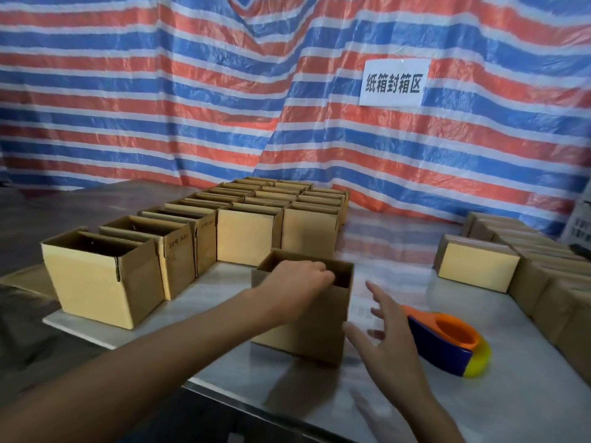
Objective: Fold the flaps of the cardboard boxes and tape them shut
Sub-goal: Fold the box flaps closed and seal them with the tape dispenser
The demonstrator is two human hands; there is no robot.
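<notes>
Closed pile (pixel 479 266) looks done, but the box (pixel 303 330) gripped at its rim by the left hand (pixel 297 278) (right hand (pixel 387 334) held open, fingers spread) and the rows of open boxes (pixel 105 282) are left untaped.

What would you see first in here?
A huge red, white and blue striped sheet fills the back, with a white sign on its right. Up front, the left hand grips an open cardboard box, the right hand spread beside it, next to an orange and blue tape dispenser.
</notes>
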